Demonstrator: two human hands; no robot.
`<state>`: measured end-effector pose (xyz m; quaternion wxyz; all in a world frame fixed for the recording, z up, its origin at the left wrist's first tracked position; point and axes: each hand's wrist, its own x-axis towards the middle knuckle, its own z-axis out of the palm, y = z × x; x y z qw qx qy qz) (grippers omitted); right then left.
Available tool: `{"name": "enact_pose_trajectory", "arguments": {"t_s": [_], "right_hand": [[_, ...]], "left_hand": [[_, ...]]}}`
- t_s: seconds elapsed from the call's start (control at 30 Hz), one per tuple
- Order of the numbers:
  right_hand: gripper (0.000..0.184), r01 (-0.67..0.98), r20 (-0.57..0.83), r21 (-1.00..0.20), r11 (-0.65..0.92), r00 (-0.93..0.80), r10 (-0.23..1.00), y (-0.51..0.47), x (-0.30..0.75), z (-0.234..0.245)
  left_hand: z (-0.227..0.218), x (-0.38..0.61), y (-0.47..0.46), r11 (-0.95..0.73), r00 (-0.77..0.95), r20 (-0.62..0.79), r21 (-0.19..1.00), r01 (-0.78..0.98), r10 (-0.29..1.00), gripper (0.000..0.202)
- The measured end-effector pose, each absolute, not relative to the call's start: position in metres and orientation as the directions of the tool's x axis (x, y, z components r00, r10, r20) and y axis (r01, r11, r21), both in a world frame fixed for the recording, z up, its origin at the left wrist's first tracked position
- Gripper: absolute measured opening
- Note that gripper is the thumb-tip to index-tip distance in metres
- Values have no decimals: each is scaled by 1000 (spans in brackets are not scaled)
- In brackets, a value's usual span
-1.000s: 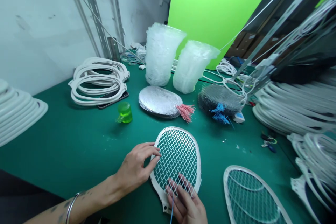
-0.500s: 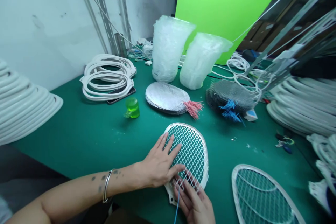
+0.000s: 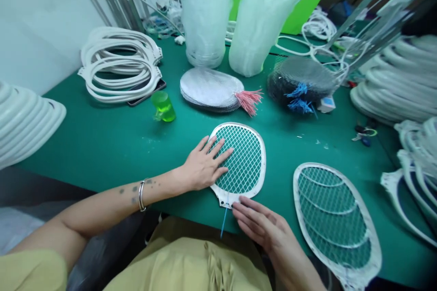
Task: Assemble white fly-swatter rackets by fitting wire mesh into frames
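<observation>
A white oval racket frame (image 3: 238, 159) with a diamond wire mesh lies flat on the green mat. My left hand (image 3: 203, 166) rests on its left side, spread fingers on the mesh. My right hand (image 3: 259, 223) sits at the frame's lower neck, its fingertips at the white rim and holding nothing. A thin blue wire (image 3: 224, 220) hangs down from the neck. To the right lies a second white racket frame (image 3: 332, 218) with curved ribs and mesh, near neither hand's grip.
Behind lie a silver mesh stack with pink wires (image 3: 211, 88), a dark mesh stack with blue wires (image 3: 300, 82), tall clear plastic stacks (image 3: 205, 13), white frame rings (image 3: 118, 66), a green cup (image 3: 163, 107), a phone (image 3: 146, 92) and pliers (image 3: 363, 134).
My right hand has come off the mesh and back to the neck. My left hand has slid to the frame's left side. The view has tilted further down.
</observation>
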<state>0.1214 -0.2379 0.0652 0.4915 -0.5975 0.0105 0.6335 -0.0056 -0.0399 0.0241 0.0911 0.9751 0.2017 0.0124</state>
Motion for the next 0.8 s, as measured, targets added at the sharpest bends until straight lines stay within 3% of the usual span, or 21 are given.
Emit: {"name": "enact_pose_trajectory", "arguments": {"t_s": [0.1, 0.17, 0.23, 0.3, 0.4, 0.57, 0.73, 0.8], "right_hand": [[49, -216, -683, -726, -653, 336, 649, -252, 138, 69], [44, 194, -425, -799, -570, 489, 762, -246, 144, 67], [39, 610, -88, -711, -351, 419, 904, -228, 149, 62], [47, 859, 77, -507, -71, 127, 989, -204, 153, 53], [66, 929, -19, -301, 214, -230, 973, -172, 162, 34], [71, 920, -168, -269, 286, -338, 926, -158, 173, 14], [68, 904, -161, -300, 306, -364, 917, -160, 174, 14], [68, 904, -174, -307, 297, -360, 916, -159, 175, 16]], "left_hand": [[23, -7, -41, -909, 921, 10, 166, 383, 390, 57], [22, -9, -42, -909, 919, 13, 155, 386, 393, 58], [20, -9, -44, -907, 916, 12, 149, 394, 401, 58], [18, -9, -45, -905, 915, 14, 147, 398, 404, 57], [14, -6, -44, -906, 915, 13, 148, 397, 403, 60], [35, -13, -41, -906, 932, 3, 236, 352, 363, 64], [53, -46, -68, -896, 977, 205, 422, -134, -50, 44], [44, -56, -85, -883, 950, 299, 419, -211, -85, 33]]}}
